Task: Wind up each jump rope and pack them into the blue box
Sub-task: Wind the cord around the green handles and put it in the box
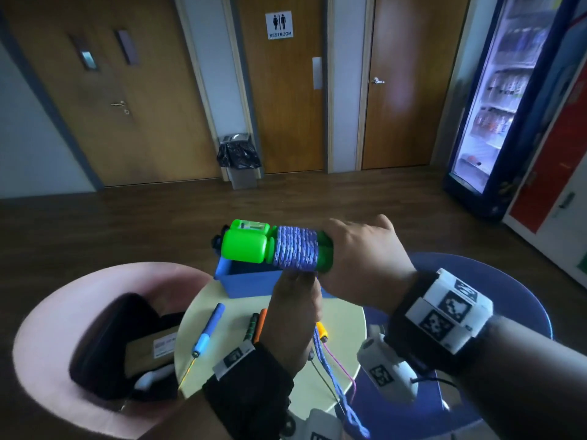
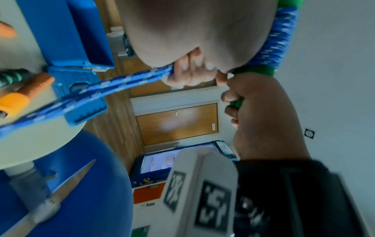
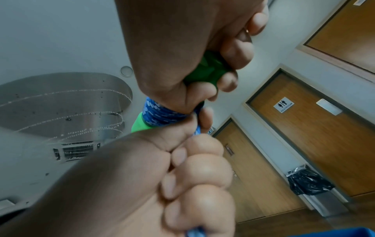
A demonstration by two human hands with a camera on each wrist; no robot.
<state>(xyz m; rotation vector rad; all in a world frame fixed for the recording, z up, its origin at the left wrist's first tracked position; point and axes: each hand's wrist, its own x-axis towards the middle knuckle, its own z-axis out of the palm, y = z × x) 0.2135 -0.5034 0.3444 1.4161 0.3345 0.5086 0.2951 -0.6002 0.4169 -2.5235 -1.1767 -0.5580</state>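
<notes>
Right hand [image 1: 362, 249] clamps two green handles [image 1: 246, 246]; left hand [image 1: 293, 300] pinches blue rope [image 1: 297, 247] above one blue box [image 1: 244, 282]; three handles on surface [image 1: 286, 373].

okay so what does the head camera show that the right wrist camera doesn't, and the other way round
Only the head view shows the round table, the open blue box, other rope handles lying on the table, the blue handle among them, and the loose rope tail hanging down. Only the right wrist view shows the right hand's fingers curled round the green handles. Both show the right hand gripping them, the blue rope coil, and the left hand holding the rope.
</notes>
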